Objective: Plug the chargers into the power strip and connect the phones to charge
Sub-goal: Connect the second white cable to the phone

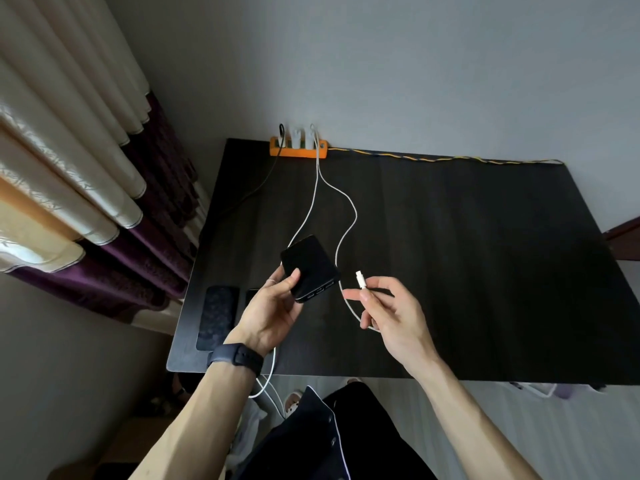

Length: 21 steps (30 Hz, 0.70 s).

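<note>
My left hand [273,306] grips a black phone [309,268] above the worktop [467,265]. My right hand [388,306] pinches a white cable's plug [360,279] just beside it, apart. The cable [348,220] runs to the orange power strip [298,151].

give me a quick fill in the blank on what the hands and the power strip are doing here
1. The left hand holds a black ____ above the table.
2. The right hand pinches the plug end of a ____ cable.
3. The power strip at the table's far edge is ____ in colour.
4. The cable's plug is ____ yet in the held device.

Missing words: phone; white; orange; not
</note>
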{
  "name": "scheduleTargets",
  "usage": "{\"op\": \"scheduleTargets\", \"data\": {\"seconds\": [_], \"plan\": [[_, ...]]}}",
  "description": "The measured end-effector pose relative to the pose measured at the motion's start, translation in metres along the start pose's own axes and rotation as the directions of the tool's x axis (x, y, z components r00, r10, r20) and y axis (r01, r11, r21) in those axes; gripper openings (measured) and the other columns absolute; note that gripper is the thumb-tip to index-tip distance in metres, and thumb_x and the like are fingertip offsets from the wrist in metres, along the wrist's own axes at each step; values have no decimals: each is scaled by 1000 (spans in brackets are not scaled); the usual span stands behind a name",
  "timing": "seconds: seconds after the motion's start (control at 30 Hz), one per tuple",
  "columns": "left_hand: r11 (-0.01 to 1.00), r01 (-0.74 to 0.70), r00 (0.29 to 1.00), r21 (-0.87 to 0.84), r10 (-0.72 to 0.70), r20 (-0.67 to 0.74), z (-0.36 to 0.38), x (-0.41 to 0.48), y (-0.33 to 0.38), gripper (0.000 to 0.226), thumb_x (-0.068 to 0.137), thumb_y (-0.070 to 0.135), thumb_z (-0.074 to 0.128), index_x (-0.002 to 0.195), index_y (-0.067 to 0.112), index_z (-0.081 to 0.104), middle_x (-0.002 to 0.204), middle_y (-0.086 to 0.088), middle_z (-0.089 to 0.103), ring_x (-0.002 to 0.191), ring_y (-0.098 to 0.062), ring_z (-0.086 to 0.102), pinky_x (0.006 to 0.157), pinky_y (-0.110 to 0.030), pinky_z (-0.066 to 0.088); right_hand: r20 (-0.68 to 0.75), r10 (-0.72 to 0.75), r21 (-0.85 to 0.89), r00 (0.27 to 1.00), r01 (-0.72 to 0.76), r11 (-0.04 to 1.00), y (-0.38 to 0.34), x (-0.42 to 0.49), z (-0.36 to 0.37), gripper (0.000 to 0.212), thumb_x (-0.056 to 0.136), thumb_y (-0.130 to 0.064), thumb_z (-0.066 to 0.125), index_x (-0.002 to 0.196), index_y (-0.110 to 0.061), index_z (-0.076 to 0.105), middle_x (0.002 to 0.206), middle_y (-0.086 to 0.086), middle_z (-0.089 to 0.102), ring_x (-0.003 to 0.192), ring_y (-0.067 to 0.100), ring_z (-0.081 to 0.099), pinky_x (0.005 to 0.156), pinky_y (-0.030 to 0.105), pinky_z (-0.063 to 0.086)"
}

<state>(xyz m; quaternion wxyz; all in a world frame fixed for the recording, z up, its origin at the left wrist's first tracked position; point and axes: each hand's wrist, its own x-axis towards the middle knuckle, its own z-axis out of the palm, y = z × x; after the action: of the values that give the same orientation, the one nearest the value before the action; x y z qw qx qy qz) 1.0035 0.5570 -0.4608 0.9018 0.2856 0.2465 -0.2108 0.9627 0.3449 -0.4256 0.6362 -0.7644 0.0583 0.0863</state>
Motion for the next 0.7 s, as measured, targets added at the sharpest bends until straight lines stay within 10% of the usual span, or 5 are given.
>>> {"op": "scheduleTargets", "data": {"seconds": [0.2,0.37,0.53,0.7], "plan": [[994,35,992,-108,-48,-121,15,2,-4,70,84,6,71,147,8,41,112,-13,72,87,-17,73,61,-21,59,44,0,-31,999,2,1000,-4,-7,12,10,103,-20,54,109,-17,61,99,-4,79,57,10,56,62,22,52],[995,43,987,-95,-57,-149,20,5,-6,54,74,5,76,125,8,57,97,-12,77,79,-16,76,58,-21,58,-26,-43,-134,999,39,990,-5,-13,23,5,101,-25,56,100,-25,61,81,-8,77,70,44,60,66,52,51],[997,32,985,-73,-43,-166,20,7,-12,44,71,5,78,109,14,58,94,-11,78,79,-16,76,57,-22,58,-89,-55,-174,994,39,984,-8,-13,28,10,101,-27,55,92,-26,59,73,-9,74,59,31,53,52,25,41],[999,48,994,-23,-50,-99,22,6,-17,45,82,7,75,126,10,64,104,-8,76,85,-15,75,61,-20,57,-100,-34,-162,994,18,987,-12,-9,27,9,101,-25,55,93,-22,59,73,-9,74,71,39,59,61,34,46]]}}
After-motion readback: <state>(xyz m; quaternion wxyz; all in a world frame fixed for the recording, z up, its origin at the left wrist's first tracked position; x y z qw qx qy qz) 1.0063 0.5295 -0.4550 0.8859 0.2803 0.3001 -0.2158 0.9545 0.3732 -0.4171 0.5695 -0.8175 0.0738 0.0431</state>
